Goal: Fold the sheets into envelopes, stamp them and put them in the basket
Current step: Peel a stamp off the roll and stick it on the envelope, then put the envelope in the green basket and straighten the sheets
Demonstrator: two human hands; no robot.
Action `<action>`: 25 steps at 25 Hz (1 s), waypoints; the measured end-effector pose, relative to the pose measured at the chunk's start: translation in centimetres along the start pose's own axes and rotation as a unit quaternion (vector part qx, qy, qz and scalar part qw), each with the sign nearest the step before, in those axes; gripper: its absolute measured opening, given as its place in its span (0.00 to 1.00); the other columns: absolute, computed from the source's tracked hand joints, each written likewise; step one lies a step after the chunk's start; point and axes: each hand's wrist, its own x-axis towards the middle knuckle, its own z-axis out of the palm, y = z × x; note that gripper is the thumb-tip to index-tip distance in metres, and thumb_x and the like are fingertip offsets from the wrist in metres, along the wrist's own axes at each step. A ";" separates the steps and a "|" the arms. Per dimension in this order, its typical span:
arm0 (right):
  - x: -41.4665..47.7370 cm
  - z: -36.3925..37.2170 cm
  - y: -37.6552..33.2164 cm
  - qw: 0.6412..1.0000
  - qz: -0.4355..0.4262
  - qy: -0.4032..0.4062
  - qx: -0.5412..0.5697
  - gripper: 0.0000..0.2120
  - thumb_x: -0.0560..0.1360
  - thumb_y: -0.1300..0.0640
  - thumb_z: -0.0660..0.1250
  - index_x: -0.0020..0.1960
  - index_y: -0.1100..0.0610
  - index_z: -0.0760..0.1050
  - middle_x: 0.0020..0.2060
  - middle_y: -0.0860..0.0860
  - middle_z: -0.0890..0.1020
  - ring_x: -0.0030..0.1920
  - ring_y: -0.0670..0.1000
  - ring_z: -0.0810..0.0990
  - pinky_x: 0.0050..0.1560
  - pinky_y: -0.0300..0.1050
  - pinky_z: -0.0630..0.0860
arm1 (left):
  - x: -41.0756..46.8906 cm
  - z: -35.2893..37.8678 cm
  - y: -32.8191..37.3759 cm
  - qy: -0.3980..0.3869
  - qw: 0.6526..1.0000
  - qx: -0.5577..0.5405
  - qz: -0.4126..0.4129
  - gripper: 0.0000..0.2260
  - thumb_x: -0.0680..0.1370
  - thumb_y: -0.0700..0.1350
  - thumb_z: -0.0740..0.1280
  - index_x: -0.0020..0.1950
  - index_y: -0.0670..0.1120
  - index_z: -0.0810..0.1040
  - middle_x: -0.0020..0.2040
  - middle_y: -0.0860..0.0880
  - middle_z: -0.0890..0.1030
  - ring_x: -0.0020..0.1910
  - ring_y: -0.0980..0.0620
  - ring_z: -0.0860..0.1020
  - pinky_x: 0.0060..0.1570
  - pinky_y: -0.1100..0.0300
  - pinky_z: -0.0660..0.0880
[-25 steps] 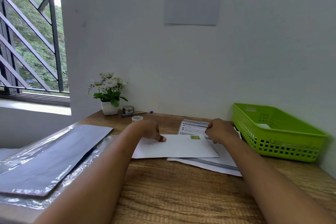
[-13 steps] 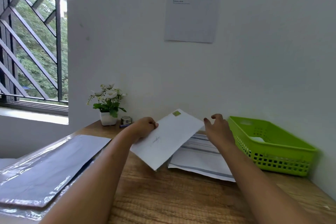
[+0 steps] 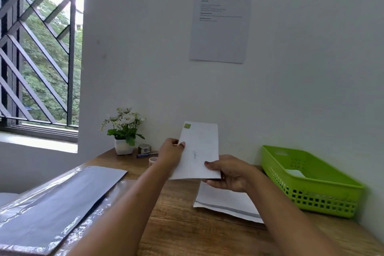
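A white envelope (image 3: 200, 147) with a small green stamp (image 3: 187, 125) at its top left corner is held upright above the wooden table (image 3: 176, 224). My left hand (image 3: 171, 153) pinches its left edge. My right hand (image 3: 227, 174) grips its lower right corner, thumb on the front. The green plastic basket (image 3: 311, 197) stands to the right against the wall, with something white lying inside. A stack of white sheets (image 3: 226, 201) lies on the table under my right hand.
A large silver-grey plastic sleeve (image 3: 52, 208) covers the table's left side. At the back stand a small potted white flower (image 3: 123, 133), a tape roll (image 3: 144, 148), a blue pen (image 3: 145, 155) and another small roll (image 3: 153, 160). The wall is close behind.
The envelope was lifted off the table and turned upright. My right hand, free half a second ago, now grips its lower right corner. The camera has tilted upward.
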 end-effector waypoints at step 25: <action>-7.5 -24.6 0.1 0.938 -0.079 0.334 0.055 0.02 0.73 0.74 0.65 0.41 0.72 0.73 0.31 0.60 0.78 0.22 0.49 0.80 0.19 0.34 0.74 | -8.8 19.3 6.6 -0.264 0.894 0.222 0.286 0.12 0.78 0.47 0.65 0.60 0.47 0.79 0.62 0.46 0.78 0.62 0.46 0.73 0.62 0.55 0.69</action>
